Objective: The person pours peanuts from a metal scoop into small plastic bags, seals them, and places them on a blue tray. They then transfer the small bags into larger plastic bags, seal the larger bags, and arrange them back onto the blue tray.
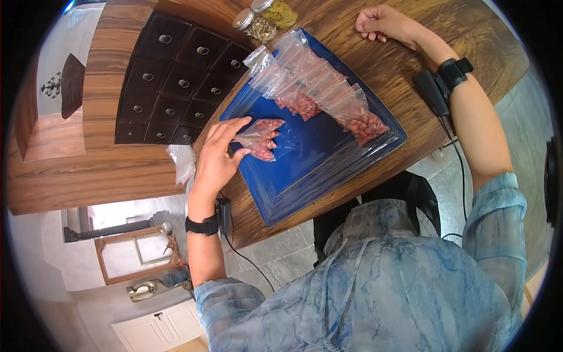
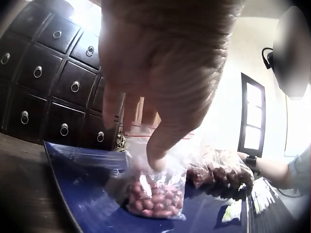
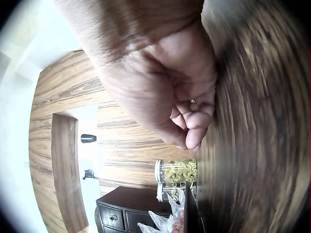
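here, the left hand (image 1: 216,154) pinches a small cluster of clear bags (image 1: 258,141) with reddish contents between thumb and fingers, just inside the left edge of the blue tray (image 1: 306,157); glare makes their number hard to tell. a longer row of bags (image 1: 319,91) runs toward the tray's right corner. the right hand (image 1: 387,24) rests on the tabletop (image 1: 484,50), fingers loosely curled.
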Demonstrator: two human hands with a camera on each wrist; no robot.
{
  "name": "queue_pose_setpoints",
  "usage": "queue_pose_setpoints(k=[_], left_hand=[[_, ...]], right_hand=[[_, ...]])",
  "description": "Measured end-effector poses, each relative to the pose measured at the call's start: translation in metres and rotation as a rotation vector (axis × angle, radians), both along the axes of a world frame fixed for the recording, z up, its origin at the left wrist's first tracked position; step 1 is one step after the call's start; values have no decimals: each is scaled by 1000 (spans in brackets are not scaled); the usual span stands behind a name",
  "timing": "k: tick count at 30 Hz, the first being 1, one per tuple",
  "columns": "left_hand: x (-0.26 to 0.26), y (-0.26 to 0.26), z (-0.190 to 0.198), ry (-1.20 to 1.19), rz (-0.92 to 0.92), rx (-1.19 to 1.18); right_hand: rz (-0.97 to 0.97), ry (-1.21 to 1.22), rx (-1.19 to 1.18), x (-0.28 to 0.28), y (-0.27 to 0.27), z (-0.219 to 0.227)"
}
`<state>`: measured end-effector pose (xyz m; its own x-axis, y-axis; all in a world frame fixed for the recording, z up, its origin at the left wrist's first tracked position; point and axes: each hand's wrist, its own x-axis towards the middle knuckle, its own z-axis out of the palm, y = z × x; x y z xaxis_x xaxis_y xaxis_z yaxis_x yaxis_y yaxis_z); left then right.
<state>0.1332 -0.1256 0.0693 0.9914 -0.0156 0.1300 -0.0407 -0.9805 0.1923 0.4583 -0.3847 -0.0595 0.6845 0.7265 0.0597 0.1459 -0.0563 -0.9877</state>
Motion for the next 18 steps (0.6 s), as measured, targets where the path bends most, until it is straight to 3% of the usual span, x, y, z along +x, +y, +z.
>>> queue_pose_setpoints(k=[3, 6, 18], left_hand=[[2, -2, 2, 76, -13, -17], [5, 3, 2, 76, -147, 59], [16, 41, 10, -15, 60, -9]], right_hand=[[11, -7, -3, 1, 0, 1], [12, -64, -35, 4, 2, -5], [39, -34, -11, 8, 1, -9]])
